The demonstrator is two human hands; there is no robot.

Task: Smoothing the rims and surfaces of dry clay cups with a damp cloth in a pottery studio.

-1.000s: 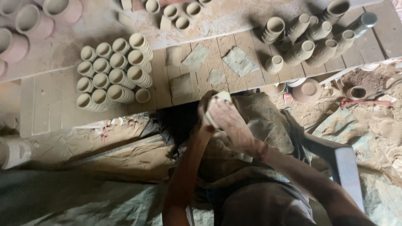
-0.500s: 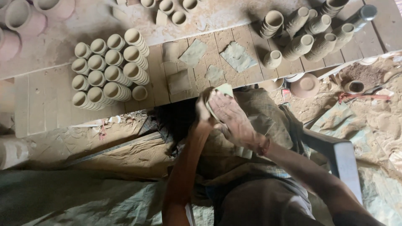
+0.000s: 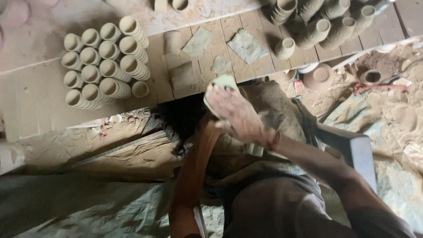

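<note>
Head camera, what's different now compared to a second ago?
The right hand stays flat on the pale clay piece, with the left hand hidden beneath it; the hands have hardly moved. The view has drifted, so the stacked clay cups sit further left and higher. Cups and clay slabs on the wooden boards look untouched.

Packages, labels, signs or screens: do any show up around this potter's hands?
None I can make out for sure.
Small red-and-white scrap: on the ground below the wooden platform, perhaps a wrapper, too small to tell.
Everything else is clay cups and cloth.
</note>
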